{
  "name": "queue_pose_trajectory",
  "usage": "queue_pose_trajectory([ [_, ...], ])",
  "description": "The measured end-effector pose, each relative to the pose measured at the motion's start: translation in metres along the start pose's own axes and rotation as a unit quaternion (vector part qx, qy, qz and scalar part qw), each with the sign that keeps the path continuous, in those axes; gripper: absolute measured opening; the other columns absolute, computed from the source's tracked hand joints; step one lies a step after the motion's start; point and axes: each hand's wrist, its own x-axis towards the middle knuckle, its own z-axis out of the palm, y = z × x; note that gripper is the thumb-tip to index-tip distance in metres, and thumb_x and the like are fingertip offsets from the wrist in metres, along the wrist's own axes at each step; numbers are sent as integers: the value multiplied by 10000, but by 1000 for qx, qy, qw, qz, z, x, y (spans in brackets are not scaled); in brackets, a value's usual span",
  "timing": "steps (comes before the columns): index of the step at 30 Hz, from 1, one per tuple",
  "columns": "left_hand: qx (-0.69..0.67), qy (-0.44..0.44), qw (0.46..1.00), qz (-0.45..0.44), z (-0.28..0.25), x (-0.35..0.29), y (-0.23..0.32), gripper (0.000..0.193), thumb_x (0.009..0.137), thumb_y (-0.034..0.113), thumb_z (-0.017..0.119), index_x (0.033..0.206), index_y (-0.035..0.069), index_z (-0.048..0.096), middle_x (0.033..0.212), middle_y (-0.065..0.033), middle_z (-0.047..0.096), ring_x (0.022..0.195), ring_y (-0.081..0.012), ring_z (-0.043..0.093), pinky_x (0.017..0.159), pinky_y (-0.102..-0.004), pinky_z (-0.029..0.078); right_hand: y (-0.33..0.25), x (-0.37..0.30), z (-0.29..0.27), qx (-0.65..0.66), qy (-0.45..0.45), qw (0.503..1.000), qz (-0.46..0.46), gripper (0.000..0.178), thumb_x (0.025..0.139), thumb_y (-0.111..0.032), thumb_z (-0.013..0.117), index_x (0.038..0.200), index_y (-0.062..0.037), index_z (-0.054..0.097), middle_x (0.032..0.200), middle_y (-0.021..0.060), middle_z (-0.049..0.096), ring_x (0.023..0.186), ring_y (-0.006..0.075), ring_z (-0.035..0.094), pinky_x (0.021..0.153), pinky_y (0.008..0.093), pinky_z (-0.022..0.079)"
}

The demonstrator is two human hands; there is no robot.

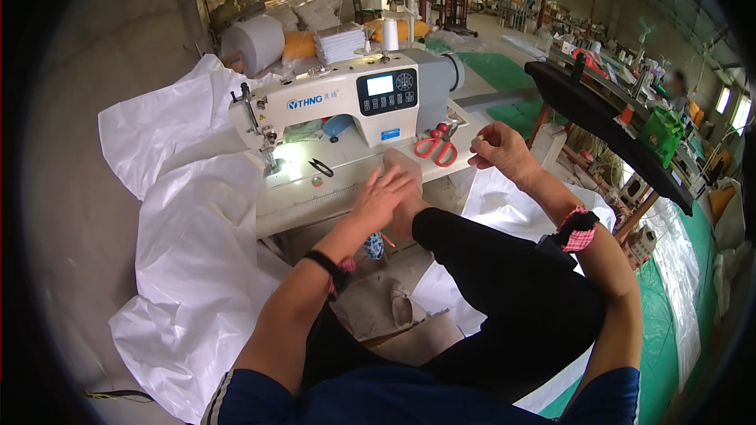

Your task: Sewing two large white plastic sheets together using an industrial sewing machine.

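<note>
My left hand lies with its fingers stretched out over my bare foot, which is raised to the front edge of the sewing table. To the right, my right hand is held up with thumb and fingers pinched together; anything between them is too small to make out. Nearest to it are red-handled scissors on the table beside the white sewing machine. Small black thread snips lie in front of the machine, near its lit needle area.
White sheeting drapes over the table's left side to the floor. A black padded board stands at the right. A shoe shows below the table. Behind the machine are a large white roll and stacked white sheets.
</note>
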Motion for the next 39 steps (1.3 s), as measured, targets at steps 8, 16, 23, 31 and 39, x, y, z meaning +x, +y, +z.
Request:
queue_pose_trajectory([
  [8,-202,23,979,-2,-7,-34,27,662,681,-42,581,1318,112,491,1383,-64,477,1323,-278,384,1077,-492,285,-1,12,13,-135,-41,989,-35,329,849,-146,634,1050,79,501,863,155,637,780,201,665,687,299,547],
  [16,-107,49,987,-108,16,-33,20,711,667,-62,577,1348,109,460,1420,-57,434,1332,-293,363,1089,-501,248,3,44,9,-304,-77,934,-169,329,774,-162,667,994,59,559,807,144,647,732,212,635,693,324,511],
  [23,-55,38,993,-102,14,-51,34,765,630,22,662,1350,169,451,1402,-15,439,1330,-294,360,1087,-498,253,59,20,25,-43,-110,991,67,321,855,-133,649,1041,77,491,929,160,612,748,240,681,669,310,585],
  [31,-162,86,971,-154,14,-25,36,605,689,-30,538,1279,101,514,1332,-87,504,1260,-334,435,1030,-499,308,46,15,11,-39,-90,992,78,308,857,-83,633,1074,72,478,926,153,608,773,226,683,680,300,580],
  [39,-61,83,976,-190,11,-32,50,626,687,-10,544,1304,79,485,1353,-100,476,1248,-300,449,982,-445,375,12,10,39,-72,-182,980,24,297,818,6,642,1076,16,495,886,86,586,773,151,644,689,269,559],
])
